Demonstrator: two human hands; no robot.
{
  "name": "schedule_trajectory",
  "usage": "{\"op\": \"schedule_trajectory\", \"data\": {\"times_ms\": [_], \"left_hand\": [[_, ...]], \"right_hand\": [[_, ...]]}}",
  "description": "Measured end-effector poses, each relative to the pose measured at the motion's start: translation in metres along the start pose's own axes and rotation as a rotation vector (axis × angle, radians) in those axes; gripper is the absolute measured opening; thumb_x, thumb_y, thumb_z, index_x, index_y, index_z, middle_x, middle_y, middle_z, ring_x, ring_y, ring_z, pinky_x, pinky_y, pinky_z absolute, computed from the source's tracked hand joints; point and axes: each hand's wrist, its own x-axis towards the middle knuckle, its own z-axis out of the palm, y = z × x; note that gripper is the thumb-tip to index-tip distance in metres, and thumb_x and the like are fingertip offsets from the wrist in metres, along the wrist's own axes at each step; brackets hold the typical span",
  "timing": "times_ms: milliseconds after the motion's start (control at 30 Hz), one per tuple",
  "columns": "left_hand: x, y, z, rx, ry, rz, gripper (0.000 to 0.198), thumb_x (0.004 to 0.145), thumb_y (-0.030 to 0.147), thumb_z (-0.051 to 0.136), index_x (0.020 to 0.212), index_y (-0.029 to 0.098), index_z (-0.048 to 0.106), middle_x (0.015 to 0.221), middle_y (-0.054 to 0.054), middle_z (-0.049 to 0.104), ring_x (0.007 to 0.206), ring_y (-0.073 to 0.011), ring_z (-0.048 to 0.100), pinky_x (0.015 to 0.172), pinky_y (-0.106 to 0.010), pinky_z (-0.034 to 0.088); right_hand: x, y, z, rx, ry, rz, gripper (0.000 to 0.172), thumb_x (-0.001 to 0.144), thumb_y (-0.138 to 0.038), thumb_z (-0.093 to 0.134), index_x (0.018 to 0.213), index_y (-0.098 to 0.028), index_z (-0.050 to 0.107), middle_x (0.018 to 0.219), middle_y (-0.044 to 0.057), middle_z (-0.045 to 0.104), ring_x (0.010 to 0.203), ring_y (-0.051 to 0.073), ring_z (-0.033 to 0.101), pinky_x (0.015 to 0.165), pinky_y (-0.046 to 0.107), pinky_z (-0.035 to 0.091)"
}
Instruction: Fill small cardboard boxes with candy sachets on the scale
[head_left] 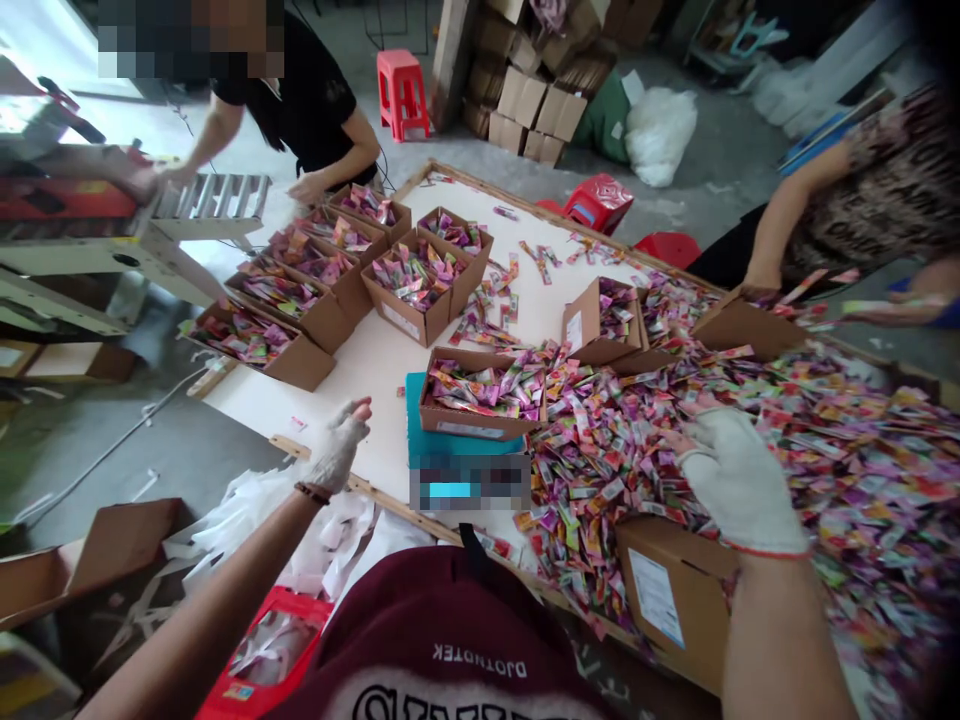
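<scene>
Left hand (337, 447) hung near table (367, 368) edge, bare surface between it and carton (444, 420); fingers loosely parted, empty. Right hand (739, 482) fingers met sachet pile (592, 460); couldn't tell if clamped.

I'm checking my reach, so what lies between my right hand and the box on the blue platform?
The head view shows loose packets heaped between your right hand and that box.

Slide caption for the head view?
White-gloved right hand over small colourful packets; filled brown cardboard box on teal platform.
</scene>
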Motion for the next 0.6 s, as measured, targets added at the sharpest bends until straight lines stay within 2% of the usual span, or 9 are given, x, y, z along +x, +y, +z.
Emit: {"op": "schedule_trajectory", "data": {"times_ms": [133,267,333,400,500,567,600], "left_hand": [[0.012,0.05,0.028,-0.019,-0.102,0.142,0.065,0.068,0.053,0.081,0.119,0.016,0.069,0.111,-0.009,0.066,0.101,-0.0203,0.061,0.083,-0.031,0.048],[0.009,0.074,0.056,0.126,-0.106,0.223,0.06,0.072,0.053,0.075,0.119,0.016,0.069,0.111,-0.009,0.067,0.097,-0.021,0.06,0.082,-0.032,0.047],[0.006,0.077,0.069,0.189,-0.111,0.198,0.062,0.075,0.055,0.07,0.124,0.017,0.066,0.117,-0.01,0.067,0.099,-0.0223,0.061,0.082,-0.033,0.048],[0.005,0.074,0.081,0.264,-0.111,0.155,0.066,0.074,0.054,0.07,0.129,0.019,0.063,0.124,-0.011,0.065,0.102,-0.0241,0.062,0.082,-0.034,0.048],[0.006,0.063,0.093,0.38,-0.118,0.073,0.068,0.069,0.046,0.076,0.13,0.019,0.062,0.12,-0.013,0.067,0.098,-0.0265,0.063,0.078,-0.035,0.049],[0.006,0.055,0.097,0.428,-0.161,-0.019,0.061,0.068,0.04,0.075,0.125,0.019,0.064,0.11,-0.013,0.07,0.091,-0.0271,0.064,0.073,-0.036,0.05],[0.005,0.051,0.098,0.443,-0.189,-0.072,0.055,0.069,0.037,0.073,0.121,0.02,0.066,0.105,-0.012,0.07,0.086,-0.0268,0.064,0.069,-0.036,0.05]], "right_hand": [[0.023,-0.03,0.029,0.145,0.006,-0.072,0.04,0.089,-0.041,0.056,0.122,-0.02,0.066,0.134,0.015,0.062,0.104,0.026,0.068,0.098,0.049,0.055],[0.067,-0.07,0.071,0.314,0.026,-0.143,0.038,0.092,-0.036,0.053,0.122,-0.019,0.066,0.126,0.012,0.067,0.108,0.024,0.067,0.102,0.045,0.052],[0.089,-0.09,0.093,0.31,-0.024,-0.125,0.04,0.09,-0.032,0.052,0.125,-0.018,0.066,0.121,0.012,0.069,0.109,0.025,0.066,0.103,0.043,0.05],[0.108,-0.109,0.111,0.258,-0.161,-0.061,0.041,0.087,-0.029,0.054,0.124,-0.017,0.067,0.11,0.011,0.071,0.104,0.026,0.066,0.1,0.041,0.05],[0.125,-0.134,0.128,0.222,-0.383,-0.028,0.027,0.082,-0.03,0.059,0.102,-0.018,0.073,0.082,0.005,0.071,0.085,0.022,0.065,0.086,0.034,0.051],[0.128,-0.142,0.129,0.254,-0.399,-0.065,0.022,0.083,-0.034,0.058,0.09,-0.018,0.072,0.076,0.003,0.068,0.079,0.019,0.063,0.08,0.03,0.05],[0.128,-0.143,0.126,0.288,-0.345,-0.073,0.025,0.085,-0.037,0.057,0.089,-0.017,0.072,0.077,0.003,0.068,0.079,0.019,0.062,0.079,0.03,0.049]]}}
